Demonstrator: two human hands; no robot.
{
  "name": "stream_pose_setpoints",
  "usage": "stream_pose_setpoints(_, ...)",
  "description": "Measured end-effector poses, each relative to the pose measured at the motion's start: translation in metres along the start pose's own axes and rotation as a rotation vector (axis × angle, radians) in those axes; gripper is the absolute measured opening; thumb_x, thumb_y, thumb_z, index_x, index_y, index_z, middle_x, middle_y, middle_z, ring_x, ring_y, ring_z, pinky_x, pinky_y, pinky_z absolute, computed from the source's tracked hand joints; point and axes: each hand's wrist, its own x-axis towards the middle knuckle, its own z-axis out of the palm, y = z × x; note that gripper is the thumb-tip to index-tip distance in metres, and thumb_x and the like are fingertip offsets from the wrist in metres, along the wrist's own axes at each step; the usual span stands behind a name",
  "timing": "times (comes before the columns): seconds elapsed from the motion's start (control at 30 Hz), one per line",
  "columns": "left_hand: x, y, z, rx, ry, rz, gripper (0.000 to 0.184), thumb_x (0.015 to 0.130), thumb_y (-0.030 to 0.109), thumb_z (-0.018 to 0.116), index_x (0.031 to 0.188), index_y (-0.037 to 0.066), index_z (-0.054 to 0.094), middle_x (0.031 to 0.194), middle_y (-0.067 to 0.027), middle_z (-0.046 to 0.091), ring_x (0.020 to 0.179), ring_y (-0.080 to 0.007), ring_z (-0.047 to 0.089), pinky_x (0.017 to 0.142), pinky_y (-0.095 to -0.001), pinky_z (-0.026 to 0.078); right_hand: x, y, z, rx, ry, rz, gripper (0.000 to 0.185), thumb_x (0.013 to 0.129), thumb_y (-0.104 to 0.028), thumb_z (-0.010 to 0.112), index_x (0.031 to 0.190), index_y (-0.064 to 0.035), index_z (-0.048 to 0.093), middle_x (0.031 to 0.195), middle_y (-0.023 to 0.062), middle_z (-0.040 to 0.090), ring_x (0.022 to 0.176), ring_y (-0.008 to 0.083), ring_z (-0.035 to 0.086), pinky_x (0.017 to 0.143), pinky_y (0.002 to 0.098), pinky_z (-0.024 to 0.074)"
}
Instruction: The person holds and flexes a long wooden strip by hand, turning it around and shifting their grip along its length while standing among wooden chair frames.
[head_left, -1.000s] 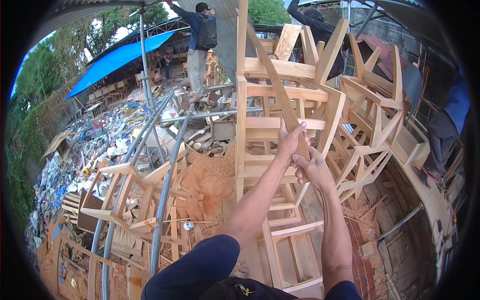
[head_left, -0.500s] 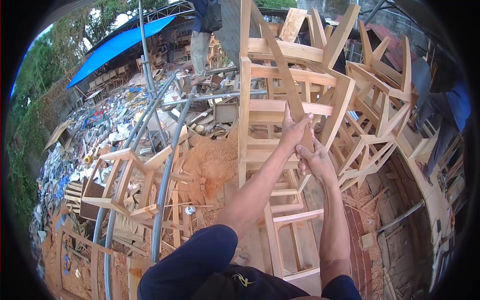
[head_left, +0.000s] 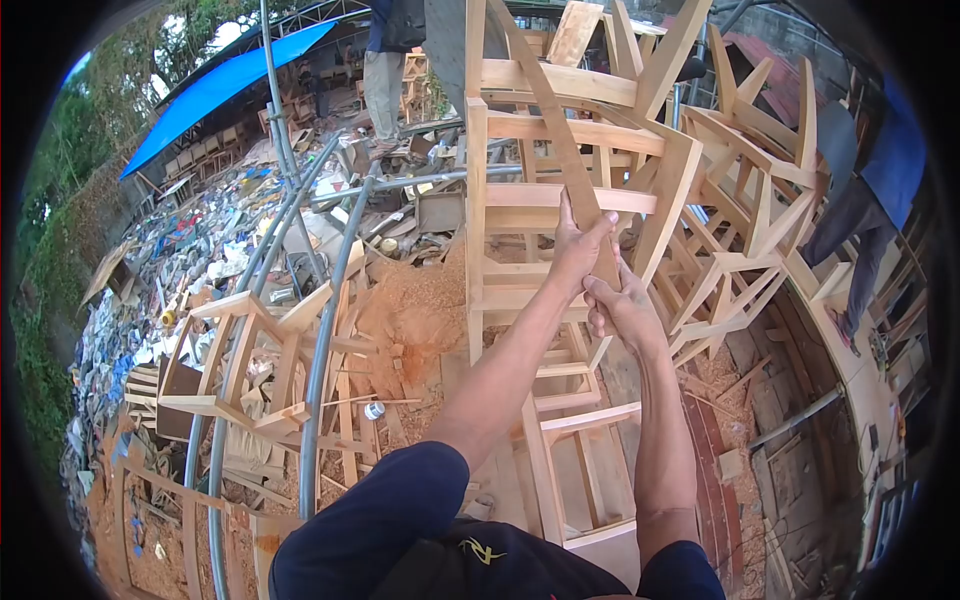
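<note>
Around the long board [head_left: 554, 112], left hand [head_left: 581, 248] and right hand [head_left: 627, 308] clamp partly hidden fingers; its top is cut off.

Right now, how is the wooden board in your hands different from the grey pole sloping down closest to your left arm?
The board is flat brown wood, but the pole is round and grey. My left hand and right hand grip the board; no hand touches the pole. The board's top leans left, while the pole's top leans right. Both are long and thin.
</note>
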Motion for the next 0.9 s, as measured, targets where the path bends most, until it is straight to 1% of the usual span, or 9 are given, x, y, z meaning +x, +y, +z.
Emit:
stream_pose_setpoints(0.03, 0.0, -0.001, 0.0, -0.001, -0.002, 0.002, 0.094, 0.092, 0.007, 0.073, 0.163, 0.021, 0.013, 0.094, -0.0072, 0.059, 0.06, -0.0152, 0.061, 0.049, -0.0303, 0.055, 0.001, 0.002, -0.001, 0.005, -0.014, -0.008, 0.094, 0.098, -0.011, 0.067, 0.166, -0.0074, 0.001, 0.077, 0.0039, 0.058, 0.05, 0.0116, 0.052, 0.042, 0.0283, 0.0429)
stream_pose_setpoints(0.13, -0.001, 0.0, 0.0, 0.006, 0.01, -0.002, 0.066, 0.092, 0.008, 0.072, 0.145, 0.017, 0.034, 0.096, -0.0078, 0.057, 0.057, -0.0163, 0.061, 0.05, -0.032, 0.055, 0.002, 0.005, -0.001, 0.018, -0.023, -0.024, 0.089, 0.098, -0.011, 0.067, 0.165, -0.008, 0.01, 0.078, 0.0042, 0.059, 0.05, 0.0117, 0.053, 0.041, 0.0276, 0.0428)
stream_pose_setpoints(0.4, -0.003, -0.003, -0.005, 0.062, 0.04, -0.015, 0.064, 0.093, 0.01, 0.075, 0.142, 0.02, 0.036, 0.085, -0.0037, 0.058, 0.056, -0.0154, 0.059, 0.046, -0.0298, 0.052, -0.007, 0.001, 0.005, 0.002, -0.03, 0.007, 0.098, 0.096, -0.016, 0.072, 0.166, -0.0024, 0.004, 0.076, 0.0032, 0.06, 0.052, 0.0118, 0.054, 0.046, 0.0261, 0.0442)
stream_pose_setpoints(0.53, -0.02, 0.006, 0.004, 0.124, 0.07, -0.078, 0.052, 0.096, 0.016, 0.073, 0.135, 0.016, 0.039, 0.092, -0.0049, 0.058, 0.06, -0.0158, 0.06, 0.047, -0.03, 0.053, -0.021, 0.005, 0.003, 0.025, -0.041, -0.002, 0.103, 0.094, -0.015, 0.071, 0.164, 0.0011, -0.002, 0.076, 0.0047, 0.059, 0.053, 0.0115, 0.055, 0.045, 0.0277, 0.0463)
stream_pose_setpoints(0.6, -0.031, 0.011, 0.011, 0.059, 0.054, -0.125, 0.063, 0.096, 0.007, 0.068, 0.148, 0.015, 0.034, 0.096, -0.0087, 0.061, 0.063, -0.0171, 0.061, 0.051, -0.0313, 0.054, -0.031, 0.011, 0.0, 0.092, -0.035, -0.003, 0.082, 0.094, -0.015, 0.072, 0.157, 0.0051, 0.024, 0.076, 0.0047, 0.059, 0.052, 0.0109, 0.055, 0.044, 0.0272, 0.0458)
stream_pose_setpoints(0.67, -0.036, 0.008, 0.014, 0.029, 0.052, -0.124, 0.057, 0.098, 0.008, 0.066, 0.146, 0.014, 0.035, 0.096, -0.0083, 0.06, 0.065, -0.0187, 0.063, 0.053, -0.0339, 0.056, -0.04, 0.015, -0.004, 0.133, -0.067, 0.021, 0.058, 0.093, -0.014, 0.072, 0.139, 0.0027, 0.041, 0.075, 0.0038, 0.059, 0.051, 0.0098, 0.055, 0.043, 0.0265, 0.0454)
stream_pose_setpoints(0.7, -0.034, 0.006, 0.011, 0.015, 0.031, -0.138, 0.056, 0.099, 0.012, 0.066, 0.145, 0.014, 0.036, 0.1, -0.0085, 0.06, 0.07, -0.02, 0.064, 0.056, -0.0354, 0.057, -0.045, 0.016, -0.008, 0.149, -0.094, 0.035, 0.046, 0.093, -0.013, 0.072, 0.13, 0.0015, 0.049, 0.075, 0.0034, 0.059, 0.051, 0.0093, 0.054, 0.042, 0.0262, 0.0452)
stream_pose_setpoints(0.8, -0.009, 0.007, 0.0, -0.032, -0.009, -0.144, 0.052, 0.1, 0.028, 0.069, 0.139, 0.009, 0.041, 0.111, -0.0099, 0.057, 0.093, -0.0256, 0.067, 0.071, -0.041, 0.062, -0.073, 0.018, -0.011, 0.271, -0.098, 0.04, 0.026, 0.093, -0.012, 0.073, 0.107, -0.0045, 0.052, 0.074, 0.0013, 0.058, 0.052, 0.0077, 0.054, 0.042, 0.0258, 0.0445)
stream_pose_setpoints(0.9, 0.041, 0.004, -0.023, -0.256, 0.043, -0.246, 0.059, 0.099, 0.042, 0.069, 0.133, 0.001, 0.045, 0.116, -0.0132, 0.055, 0.116, -0.0333, 0.061, 0.094, -0.0481, 0.057, -0.099, 0.024, -0.013, 0.246, -0.094, 0.107, 0.052, 0.092, -0.015, 0.076, 0.135, -0.0034, 0.05, 0.071, -0.0025, 0.055, 0.049, 0.0054, 0.051, 0.04, 0.0227, 0.0417)
